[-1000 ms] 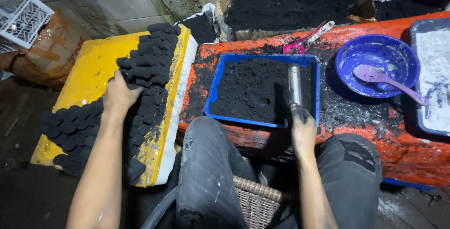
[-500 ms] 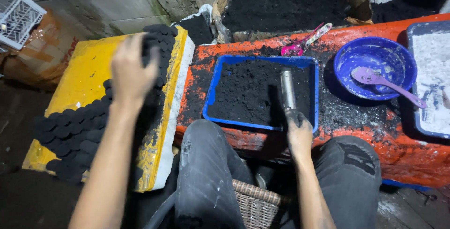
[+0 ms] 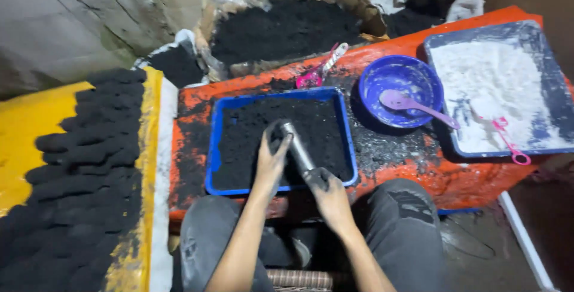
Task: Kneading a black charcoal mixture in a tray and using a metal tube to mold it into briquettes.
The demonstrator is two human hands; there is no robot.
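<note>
- My right hand (image 3: 327, 191) has a closed grip around the lower end of a short, shiny metal tube (image 3: 297, 151), which slants up and away from me over a shallow blue rectangular plastic tray (image 3: 345, 126).
- My left hand (image 3: 272, 159) touches the tube's upper end, fingers curled loosely over its mouth; its grip is partly closed on the tube's tip.
- The tray is filled with black, crumbly charcoal powder (image 3: 251, 139) and sits on an orange-covered counter (image 3: 478, 175) just in front of my knees.
- To my left, a yellow board (image 3: 30, 124) carries rows of round black pressed charcoal pucks (image 3: 89, 160), packed touching one another.
- To the right of the tray sits a round blue plastic bowl (image 3: 399, 89) with a lilac plastic spoon (image 3: 418, 105) resting in it, handle pointing right.
- Farther right lies a dark rectangular tray of white powder (image 3: 496, 89), with a small pink plastic scoop (image 3: 508, 141) lying on it near its front edge.
- Behind the blue tray, a second pink scoop (image 3: 320, 69) lies on the counter, beside a large heap of black powder (image 3: 287, 26).
- I am seated, my grey trousers (image 3: 406, 226) dusted black.
</note>
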